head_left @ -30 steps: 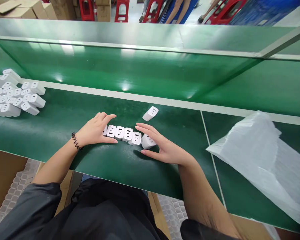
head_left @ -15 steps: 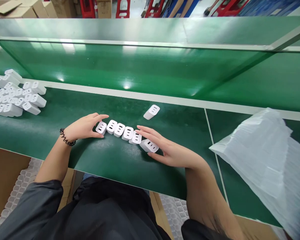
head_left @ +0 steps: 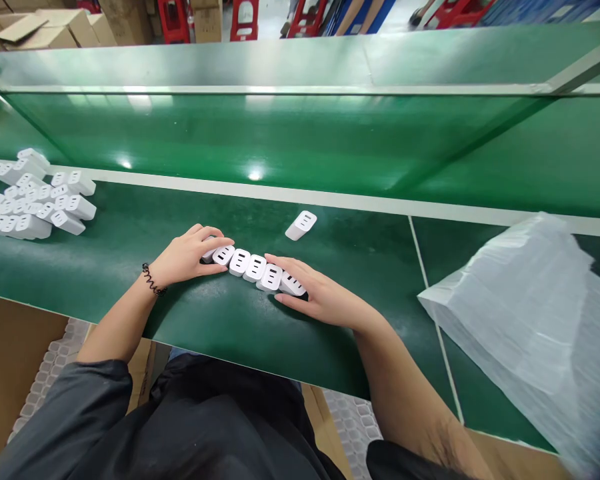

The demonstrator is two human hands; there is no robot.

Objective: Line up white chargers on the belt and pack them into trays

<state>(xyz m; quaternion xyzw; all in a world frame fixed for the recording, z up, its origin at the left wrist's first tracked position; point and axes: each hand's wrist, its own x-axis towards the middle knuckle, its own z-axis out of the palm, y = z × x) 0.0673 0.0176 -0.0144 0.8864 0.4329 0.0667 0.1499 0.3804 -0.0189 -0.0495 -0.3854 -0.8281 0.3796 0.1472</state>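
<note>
Several white USB chargers (head_left: pixel 255 268) stand side by side in a short, slightly slanting row on the green bench, with their slotted ends up. Around the row's left end, my left hand (head_left: pixel 187 256) has its thumb in front and fingers behind, partly hiding the outermost charger. At the other end my right hand (head_left: pixel 325 293) clasps the rightmost charger (head_left: pixel 292 285) in the same way, fingertips reaching along the row's back. Behind the row, apart from both hands, a single charger (head_left: pixel 301 226) leans on the bench.
A cluster of white chargers (head_left: pixel 33 200) occupies the bench's left. A translucent plastic bag (head_left: pixel 520 313) lies at the right. Along the back runs a green panel (head_left: pixel 280 140). Below the front edge are boxes with clear plastic trays (head_left: pixel 45 373).
Both hands have moved inward, my left to the right and my right to the left. The chargers between them are pressed closer together, and the gap at the right end has closed.
</note>
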